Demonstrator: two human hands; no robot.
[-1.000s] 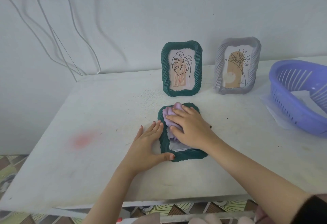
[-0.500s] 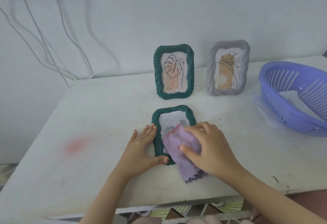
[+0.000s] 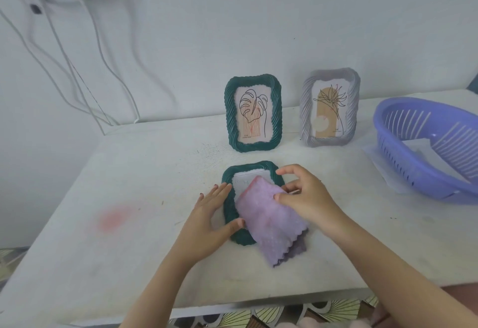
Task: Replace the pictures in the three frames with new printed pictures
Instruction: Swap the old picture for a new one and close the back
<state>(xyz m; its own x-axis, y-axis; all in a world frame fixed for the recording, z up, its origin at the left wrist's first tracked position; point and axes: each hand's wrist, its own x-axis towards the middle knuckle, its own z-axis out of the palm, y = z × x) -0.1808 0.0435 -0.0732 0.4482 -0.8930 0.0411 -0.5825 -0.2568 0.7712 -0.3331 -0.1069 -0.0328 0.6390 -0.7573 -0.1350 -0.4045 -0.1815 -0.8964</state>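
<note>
A dark green frame (image 3: 228, 211) lies flat on the white table (image 3: 129, 224), a pale picture showing in its upper part. A lilac cloth (image 3: 269, 220) covers its lower right half and hangs past its near edge. My right hand (image 3: 307, 197) pinches the cloth's upper right edge. My left hand (image 3: 209, 220) lies flat against the frame's left side, thumb on its lower rim. Behind stand a second green frame (image 3: 252, 114) with a leaf drawing and a grey frame (image 3: 329, 109) with a plant drawing.
A purple plastic basket (image 3: 424, 146) sits at the right on clear plastic sleeves (image 3: 375, 155), with white sheets inside. White cables (image 3: 77, 74) hang down the wall at the left. A pink stain (image 3: 113, 217) marks the table's left part.
My right hand has dragged the cloth from the frame's top down toward me and to its lower right, uncovering the picture's upper part. The cloth has unfolded. My left hand stayed at the frame.
</note>
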